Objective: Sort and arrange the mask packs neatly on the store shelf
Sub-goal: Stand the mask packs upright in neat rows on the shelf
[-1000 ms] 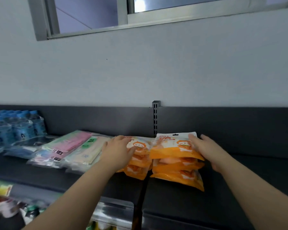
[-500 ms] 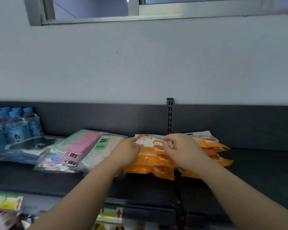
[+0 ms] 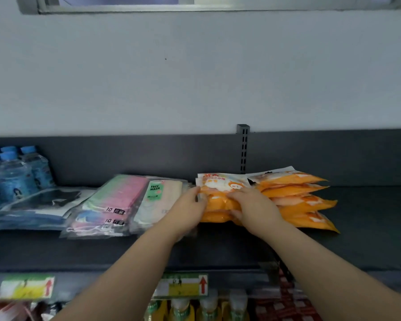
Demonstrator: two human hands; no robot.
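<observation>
"Two piles of orange packs are lying there, am I seeing it right?" my colleague is asking over the line.

"Yes. I am looking through the head camera. The left orange pile (image 3: 220, 184) is sitting near the middle of the shelf (image 3: 368, 228). The right orange pile (image 3: 299, 200) is fanning out just beside it, touching it, below the slotted post (image 3: 242, 149)."

"And what are the hands doing?"

"The left hand (image 3: 187, 210) is pressing against the left edge of the left orange pile, with the fingers nearly straight and nothing closed inside it. The right hand (image 3: 256, 210) is lying over the same pile from the right, fingers bent over the top and thumb at the near edge, so it is holding the pile. I am thinking the two hands are squeezing the packs from both sides to make the edges even."

"Why in this place?"

"Just to the left, the face mask pack (image 3: 159, 198) and the pastel packs (image 3: 118, 198) are lying. The dark packs (image 3: 44, 200) are lying farther left, near the water bottles (image 3: 14, 179). I am guessing the person is gathering each kind together. The right orange pile is stepping down toward the near edge, so it is probably needing the same squaring. The plastic is looking smooth and, I am expecting, slippery, so a firm hold is making sense."
</observation>
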